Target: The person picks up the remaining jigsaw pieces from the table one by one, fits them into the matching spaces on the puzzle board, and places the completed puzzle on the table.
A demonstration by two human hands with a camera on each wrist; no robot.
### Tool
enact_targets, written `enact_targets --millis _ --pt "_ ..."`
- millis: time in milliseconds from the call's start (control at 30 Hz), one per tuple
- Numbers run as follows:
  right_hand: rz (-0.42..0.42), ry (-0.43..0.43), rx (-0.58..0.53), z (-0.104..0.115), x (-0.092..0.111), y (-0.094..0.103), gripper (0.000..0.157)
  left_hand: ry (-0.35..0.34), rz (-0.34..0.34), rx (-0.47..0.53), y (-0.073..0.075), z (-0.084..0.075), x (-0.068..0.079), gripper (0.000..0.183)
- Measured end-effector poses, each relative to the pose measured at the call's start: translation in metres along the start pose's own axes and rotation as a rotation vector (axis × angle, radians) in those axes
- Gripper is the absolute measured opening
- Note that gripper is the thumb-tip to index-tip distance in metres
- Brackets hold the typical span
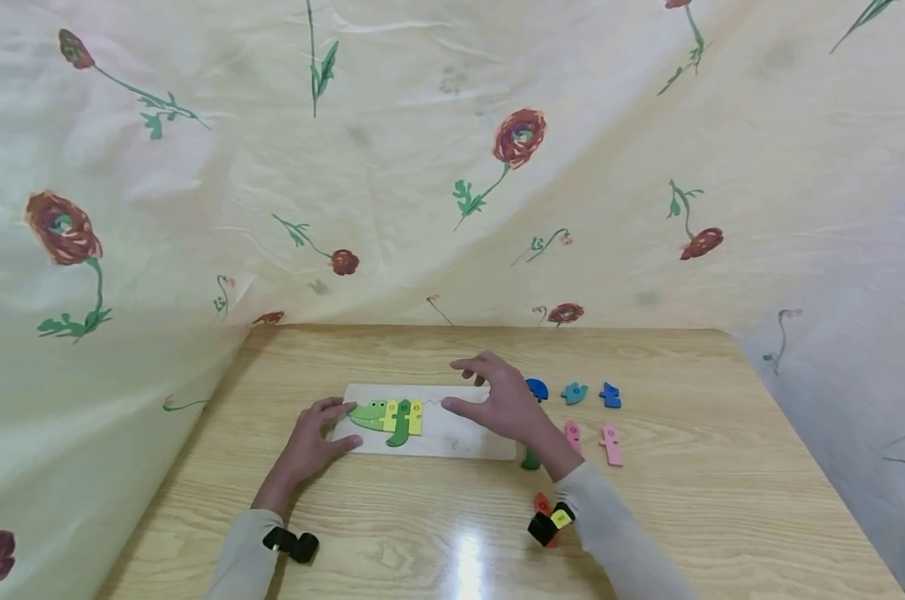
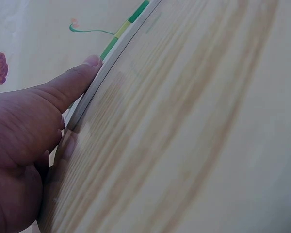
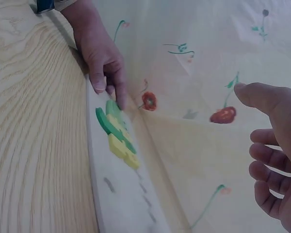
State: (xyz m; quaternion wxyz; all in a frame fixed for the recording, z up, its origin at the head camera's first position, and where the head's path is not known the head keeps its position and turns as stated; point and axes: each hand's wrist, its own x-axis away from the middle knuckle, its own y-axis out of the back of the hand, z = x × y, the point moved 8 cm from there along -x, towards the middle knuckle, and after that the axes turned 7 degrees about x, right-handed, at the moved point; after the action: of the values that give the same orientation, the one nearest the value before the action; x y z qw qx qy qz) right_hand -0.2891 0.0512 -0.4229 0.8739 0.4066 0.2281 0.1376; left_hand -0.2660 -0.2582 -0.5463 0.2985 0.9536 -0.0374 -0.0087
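Observation:
A pale wooden puzzle board (image 1: 467, 446) lies on the table. On its left part sit a green crocodile head (image 1: 367, 415), two yellow pieces (image 3: 124, 151) and a dark green leg piece (image 1: 400, 427) between them. My left hand (image 1: 316, 442) holds the board's left end, thumb at the near side and fingers toward the far side; in the left wrist view the thumb (image 2: 85, 75) lies along the board's edge. Over the board's right part, my right hand (image 1: 501, 404) hovers with thumb and fingers spread and nothing between them.
Right of the board lie blue pieces (image 1: 611, 395), a teal piece (image 1: 574, 393), pink pieces (image 1: 612, 445) and a green piece (image 1: 531, 459), partly behind my right arm. A red piece (image 1: 542, 503) lies nearer, beside the right wrist camera. A flowered cloth (image 1: 392, 183) hangs behind the table.

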Motion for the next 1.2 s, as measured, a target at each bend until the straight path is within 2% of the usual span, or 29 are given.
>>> enact_targets --millis 200,633,900,1067,1200 --pt "-0.040 0.009 0.026 -0.006 0.022 0.026 0.058 0.006 -0.001 0.016 -0.002 -0.002 0.000 0.068" --pt "-0.075 0.016 0.060 -0.026 0.073 0.051 0.058 0.022 0.005 0.013 -0.001 0.001 0.000 0.071" --pt "-0.058 -0.011 0.100 -0.038 0.100 0.048 0.060 0.021 0.008 0.014 0.000 -0.001 0.000 0.071" --pt "-0.023 -0.040 0.073 -0.048 0.115 0.040 0.058 0.023 0.007 0.004 -0.001 -0.001 0.000 0.071" --pt "-0.007 -0.030 0.061 -0.052 0.125 0.035 0.056 0.027 0.006 0.002 -0.001 0.000 0.001 0.070"
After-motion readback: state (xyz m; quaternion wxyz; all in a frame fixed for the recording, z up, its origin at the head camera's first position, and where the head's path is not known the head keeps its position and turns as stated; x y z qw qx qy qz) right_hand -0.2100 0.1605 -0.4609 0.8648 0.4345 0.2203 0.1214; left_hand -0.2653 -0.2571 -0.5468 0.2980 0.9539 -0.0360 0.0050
